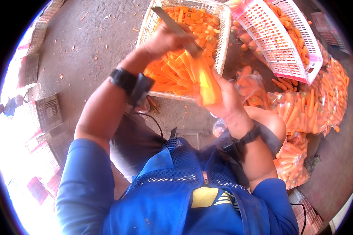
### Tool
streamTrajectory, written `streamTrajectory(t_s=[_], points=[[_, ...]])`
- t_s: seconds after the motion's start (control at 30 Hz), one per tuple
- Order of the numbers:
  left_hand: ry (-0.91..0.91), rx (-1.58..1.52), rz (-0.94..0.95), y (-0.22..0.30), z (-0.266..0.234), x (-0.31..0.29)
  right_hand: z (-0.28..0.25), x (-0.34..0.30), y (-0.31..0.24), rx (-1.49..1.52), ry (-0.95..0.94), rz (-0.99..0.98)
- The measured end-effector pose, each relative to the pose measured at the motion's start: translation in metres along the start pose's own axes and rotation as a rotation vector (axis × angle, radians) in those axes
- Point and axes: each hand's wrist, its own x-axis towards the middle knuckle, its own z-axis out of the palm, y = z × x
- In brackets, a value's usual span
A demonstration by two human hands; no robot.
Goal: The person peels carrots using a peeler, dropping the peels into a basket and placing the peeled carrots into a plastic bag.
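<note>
From my remote seat I judged that everything turned on how the flat, long tool [169, 19] met the held carrot [208, 84]: its lower end lay at, or just above, the carrot's upper end, near the centre of the frame. The carrot's long axis ran steeply from upper left to lower right. The right hand [229, 94] was nearer, its fingers wrapped around the carrot; the left hand [166, 41], farther toward the upper left, gripped the tool. I counted one tool, one held carrot (possibly several together; blur hid that), one white crate [224, 39] at top centre, one pink-and-white crate [262, 39] at upper right and at least three clear bags [302, 109] at right. The cut carrot pieces [170, 76] defied counting.
</note>
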Motion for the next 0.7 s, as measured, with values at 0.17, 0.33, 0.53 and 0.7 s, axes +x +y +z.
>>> streamTrajectory(t_s=[0.17, 0.33, 0.53, 0.7], points=[[0.261, 0.109, -0.038, -0.019, -0.056, 0.019, 0.011, -0.003, 0.001, -0.038, 0.137, -0.008], [0.268, 0.140, 0.007, -0.005, -0.025, 0.010, 0.019, -0.001, -0.005, -0.094, 0.348, -0.170], [0.074, -0.105, -0.033, 0.016, -0.013, -0.007, 0.021, -0.003, -0.008, 0.007, 0.231, -0.126], [-0.188, -0.194, -0.102, 0.012, 0.011, -0.018, 0.016, 0.000, -0.002, -0.046, 0.185, -0.132]])
